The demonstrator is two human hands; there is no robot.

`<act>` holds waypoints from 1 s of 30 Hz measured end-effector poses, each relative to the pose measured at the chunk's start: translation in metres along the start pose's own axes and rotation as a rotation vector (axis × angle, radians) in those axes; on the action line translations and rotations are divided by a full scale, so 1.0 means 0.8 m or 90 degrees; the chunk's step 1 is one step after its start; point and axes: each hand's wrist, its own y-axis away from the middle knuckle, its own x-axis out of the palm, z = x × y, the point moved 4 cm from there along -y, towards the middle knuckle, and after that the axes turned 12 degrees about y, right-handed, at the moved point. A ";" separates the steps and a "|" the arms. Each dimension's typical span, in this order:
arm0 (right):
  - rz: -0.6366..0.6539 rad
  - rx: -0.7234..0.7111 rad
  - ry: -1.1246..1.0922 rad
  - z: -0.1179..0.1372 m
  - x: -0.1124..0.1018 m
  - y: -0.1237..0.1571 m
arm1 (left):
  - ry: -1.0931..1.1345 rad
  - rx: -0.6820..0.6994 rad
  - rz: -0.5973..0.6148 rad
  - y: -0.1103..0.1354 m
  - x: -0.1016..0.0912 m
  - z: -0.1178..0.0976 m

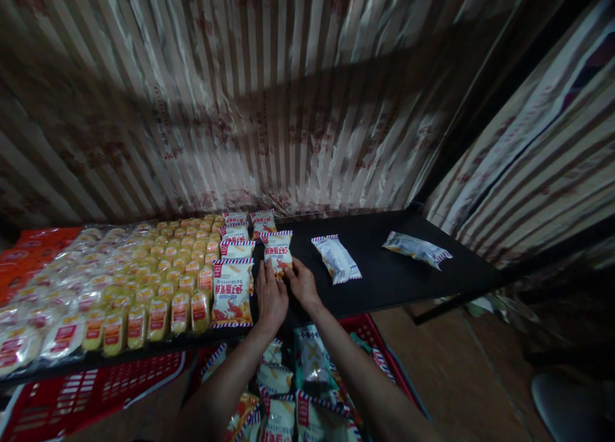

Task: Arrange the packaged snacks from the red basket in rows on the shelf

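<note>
Head view: hands (271, 298) (302, 285) on snack packet (278, 251)

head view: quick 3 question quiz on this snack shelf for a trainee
1. True or false: the left hand and right hand are both at the red-and-white packet on the black shelf.
2. Where is the red basket? A on the shelf; B below the shelf; C hung on the wall.
3. Fill in: ___ loose packets lie flat, apart, to the right of the hands.
Key: 1 true; 2 B; 3 two.
</note>
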 end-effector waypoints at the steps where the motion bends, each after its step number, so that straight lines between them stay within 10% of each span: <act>1: 0.001 -0.001 0.002 0.001 0.001 -0.004 | -0.007 -0.002 -0.008 -0.003 0.001 -0.001; 30: 0.017 -0.080 0.103 0.004 0.036 -0.070 | -0.069 0.100 -0.137 -0.046 0.018 0.004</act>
